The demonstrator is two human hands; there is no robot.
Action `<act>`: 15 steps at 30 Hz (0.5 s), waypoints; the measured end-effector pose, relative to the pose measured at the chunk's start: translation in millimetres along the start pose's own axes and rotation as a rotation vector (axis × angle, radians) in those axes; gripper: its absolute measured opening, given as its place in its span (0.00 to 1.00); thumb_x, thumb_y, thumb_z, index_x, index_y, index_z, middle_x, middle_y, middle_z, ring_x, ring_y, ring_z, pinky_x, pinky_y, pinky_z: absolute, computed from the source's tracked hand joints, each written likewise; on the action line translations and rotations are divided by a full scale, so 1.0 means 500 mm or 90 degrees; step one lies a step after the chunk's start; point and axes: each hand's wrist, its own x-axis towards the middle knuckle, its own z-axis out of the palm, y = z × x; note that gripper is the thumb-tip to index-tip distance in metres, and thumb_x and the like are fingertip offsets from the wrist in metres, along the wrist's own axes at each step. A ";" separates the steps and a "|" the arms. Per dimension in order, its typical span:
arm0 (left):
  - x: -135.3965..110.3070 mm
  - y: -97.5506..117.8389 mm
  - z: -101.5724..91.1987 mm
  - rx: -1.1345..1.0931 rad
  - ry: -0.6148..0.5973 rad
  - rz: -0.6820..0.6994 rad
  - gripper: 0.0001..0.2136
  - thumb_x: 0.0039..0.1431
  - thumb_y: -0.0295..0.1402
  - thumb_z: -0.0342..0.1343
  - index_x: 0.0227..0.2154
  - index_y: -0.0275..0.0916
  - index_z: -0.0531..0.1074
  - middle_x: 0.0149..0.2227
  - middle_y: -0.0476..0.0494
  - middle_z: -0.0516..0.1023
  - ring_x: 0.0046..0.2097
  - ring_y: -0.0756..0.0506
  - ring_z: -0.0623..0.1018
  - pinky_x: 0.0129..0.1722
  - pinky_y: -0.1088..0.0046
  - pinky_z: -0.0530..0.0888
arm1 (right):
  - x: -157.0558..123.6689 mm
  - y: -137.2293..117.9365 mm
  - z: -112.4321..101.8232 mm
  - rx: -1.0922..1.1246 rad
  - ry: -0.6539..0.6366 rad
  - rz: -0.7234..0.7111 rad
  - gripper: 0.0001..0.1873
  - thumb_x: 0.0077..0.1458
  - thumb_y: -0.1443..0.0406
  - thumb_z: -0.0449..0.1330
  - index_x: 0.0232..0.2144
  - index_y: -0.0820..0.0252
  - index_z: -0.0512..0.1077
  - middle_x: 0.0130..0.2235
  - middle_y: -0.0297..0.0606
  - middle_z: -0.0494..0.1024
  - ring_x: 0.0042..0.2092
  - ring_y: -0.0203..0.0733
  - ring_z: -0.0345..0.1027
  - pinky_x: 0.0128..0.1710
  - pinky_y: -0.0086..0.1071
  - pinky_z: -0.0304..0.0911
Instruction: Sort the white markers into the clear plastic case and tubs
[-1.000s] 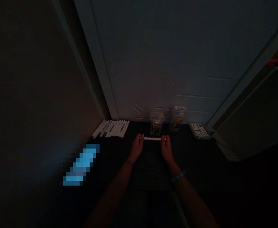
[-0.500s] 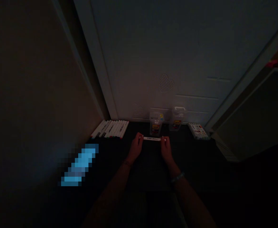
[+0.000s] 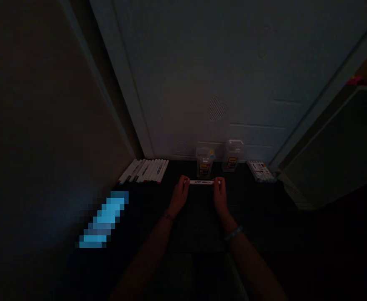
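A white marker [image 3: 201,182] with dark print lies level between my two hands over the dark tabletop. My left hand [image 3: 180,193] is closed on its left end, and my right hand [image 3: 220,193] grips the right end. Just behind the marker stands a clear plastic case [image 3: 204,164] with a label and a small yellow sticker. A second clear case [image 3: 231,157] with a handle-like top is to its right. Off to the left, several white markers [image 3: 146,170] lie side by side in a row. The scene is very dim, so fine finger detail is lost.
At the right back lies a pack of markers [image 3: 261,171]. A bright, pixelated blue rectangle [image 3: 105,219] is on the table's left side. A pale panel [image 3: 183,83] with embossed hearts rises behind the table, and a brown wall [image 3: 45,125] borders it at left.
The view has shifted slightly. My right hand sits a little further right along the marker's end, its fingers still closed; my left hand keeps its hold.
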 end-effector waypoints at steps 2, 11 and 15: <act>0.000 0.000 0.000 -0.015 -0.006 -0.002 0.11 0.62 0.39 0.38 0.36 0.39 0.63 0.25 0.52 0.63 0.29 0.51 0.65 0.31 0.78 0.63 | -0.001 -0.004 0.000 0.007 -0.004 0.007 0.13 0.56 0.53 0.46 0.34 0.55 0.62 0.27 0.30 0.62 0.28 0.35 0.56 0.28 0.27 0.55; 0.003 0.008 0.002 -0.058 0.012 0.023 0.14 0.62 0.39 0.39 0.33 0.38 0.66 0.32 0.48 0.69 0.36 0.50 0.69 0.37 0.77 0.65 | -0.009 -0.024 0.000 0.035 -0.043 -0.016 0.15 0.57 0.54 0.45 0.42 0.54 0.61 0.28 0.30 0.62 0.28 0.35 0.56 0.28 0.27 0.55; 0.006 0.004 0.001 -0.078 0.023 -0.001 0.14 0.61 0.41 0.40 0.31 0.38 0.66 0.29 0.49 0.67 0.33 0.50 0.67 0.33 0.78 0.65 | -0.011 -0.021 0.000 0.019 -0.050 -0.027 0.15 0.58 0.54 0.44 0.42 0.54 0.61 0.27 0.30 0.62 0.28 0.35 0.57 0.28 0.27 0.56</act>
